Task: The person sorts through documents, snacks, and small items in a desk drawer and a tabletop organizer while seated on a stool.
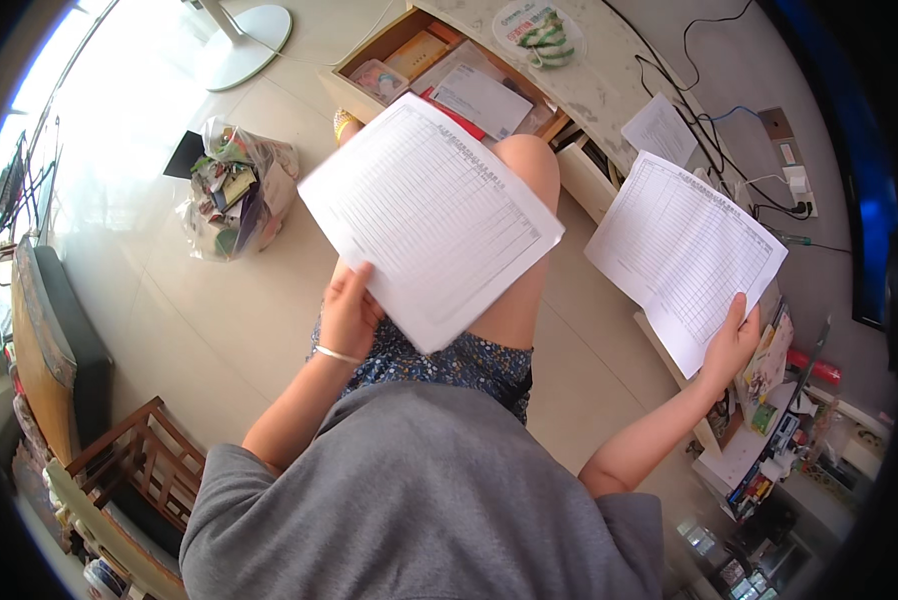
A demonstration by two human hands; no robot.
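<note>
My left hand (350, 311) grips the lower left edge of a stack of printed table forms (434, 225), thumb on top and fingers beneath. The stack lies tilted above my lap and knees. Out to the right, my right hand (730, 341) pinches the lower corner of a single creased form (689, 247) with a similar printed grid. That sheet hangs in front of the cabinet, apart from the stack. Beyond the stack, a pulled-out drawer (344, 79) holds a white printed paper (483, 99), a small clear box (379, 80) and a red item partly covered by the stack.
A plastic bag full of mixed items (239, 187) stands on the tiled floor at left. On the marble-patterned cabinet top (599, 82) lie a green-and-white bundle (548, 41), another paper (660, 131) and loose cables. A second drawer (588, 180) stands partly open. A wooden chair (138, 457) is at lower left.
</note>
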